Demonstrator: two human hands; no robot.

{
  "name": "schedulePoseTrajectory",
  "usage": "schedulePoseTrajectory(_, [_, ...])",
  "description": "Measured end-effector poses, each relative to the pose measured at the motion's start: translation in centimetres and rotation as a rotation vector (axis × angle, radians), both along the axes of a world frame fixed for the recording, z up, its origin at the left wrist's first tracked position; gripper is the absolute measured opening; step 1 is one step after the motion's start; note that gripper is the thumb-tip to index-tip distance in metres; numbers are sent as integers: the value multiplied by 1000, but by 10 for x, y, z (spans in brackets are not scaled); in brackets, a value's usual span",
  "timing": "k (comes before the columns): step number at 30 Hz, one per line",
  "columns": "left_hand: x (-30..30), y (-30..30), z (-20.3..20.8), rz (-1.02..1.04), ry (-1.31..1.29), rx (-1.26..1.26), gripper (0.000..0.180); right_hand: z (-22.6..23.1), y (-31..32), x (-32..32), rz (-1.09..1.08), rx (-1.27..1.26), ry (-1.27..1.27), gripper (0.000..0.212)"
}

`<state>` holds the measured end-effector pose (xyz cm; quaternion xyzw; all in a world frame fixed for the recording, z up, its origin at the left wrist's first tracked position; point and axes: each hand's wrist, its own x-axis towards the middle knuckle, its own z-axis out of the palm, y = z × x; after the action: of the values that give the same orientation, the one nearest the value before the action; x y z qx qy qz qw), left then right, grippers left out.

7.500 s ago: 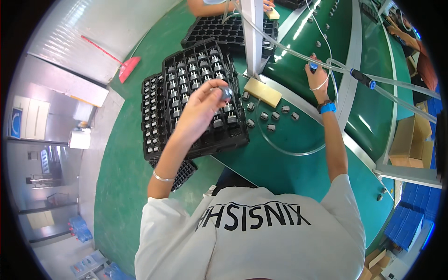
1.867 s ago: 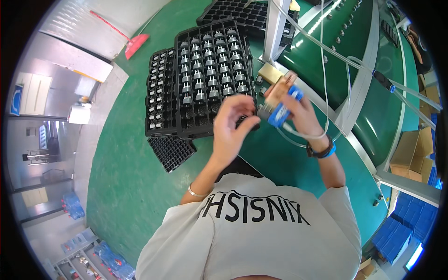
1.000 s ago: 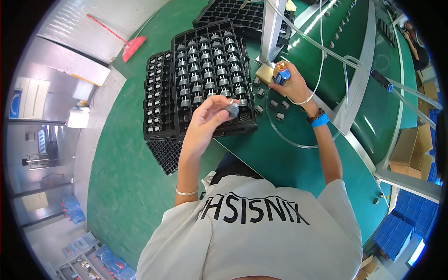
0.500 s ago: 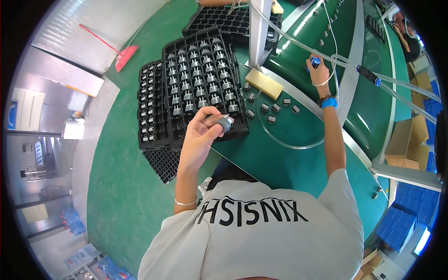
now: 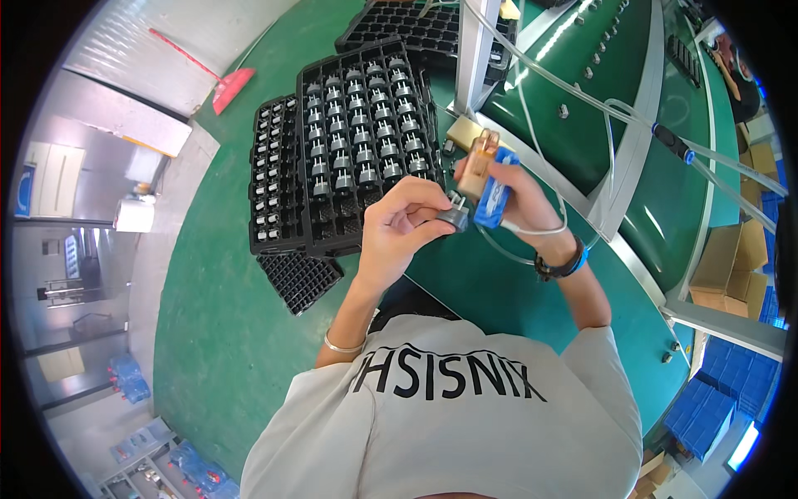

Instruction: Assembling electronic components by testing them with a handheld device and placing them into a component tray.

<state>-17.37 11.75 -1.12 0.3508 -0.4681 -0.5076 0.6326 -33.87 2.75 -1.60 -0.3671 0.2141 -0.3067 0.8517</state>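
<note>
My left hand [image 5: 397,229] pinches a grey plug [image 5: 455,216] between thumb and fingertips, its metal pins pointing up. Close beside it, my right hand [image 5: 532,200] grips a handheld tool [image 5: 494,198] with a blue body and an amber, partly see-through block. The tool sits right at the plug's pins; whether they touch I cannot tell. Left of the hands lies a black tray [image 5: 320,223] with rows of similar plugs, its nearest pockets unfilled. My hands and the tool hide most of the loose plugs on the green table.
A second black tray [image 5: 259,170] of smaller-looking parts lies at the left, with another tray [image 5: 301,284] below it. A pale yellow block [image 5: 462,130] rests behind the tool. Clear hoses [image 5: 573,87] cross near a white post [image 5: 470,62]. Beyond runs a green conveyor [image 5: 549,137] carrying parts.
My right hand has come back from the conveyor toward my left hand, bringing the blue tool. My left hand has shifted right with the plug, which now has its pins up.
</note>
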Motion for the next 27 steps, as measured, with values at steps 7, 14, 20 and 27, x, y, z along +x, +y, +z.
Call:
schedulePoseTrajectory(7, [-2,1,-1,-27,-75,-45,21,5,7,-4,46,-74,198,36])
schedulePoseTrajectory(14, [-17,12,-3,249,-292,-68,32,3,21,1,-116,-40,151,33])
schedulePoseTrajectory(20, [24,-7,-1,434,-1043,-11,26,-89,-79,-34,-432,-767,481,32])
schedulePoseTrajectory(27, [15,-20,-10,327,-1276,-23,19,-80,-77,-7,-433,-1160,868,42])
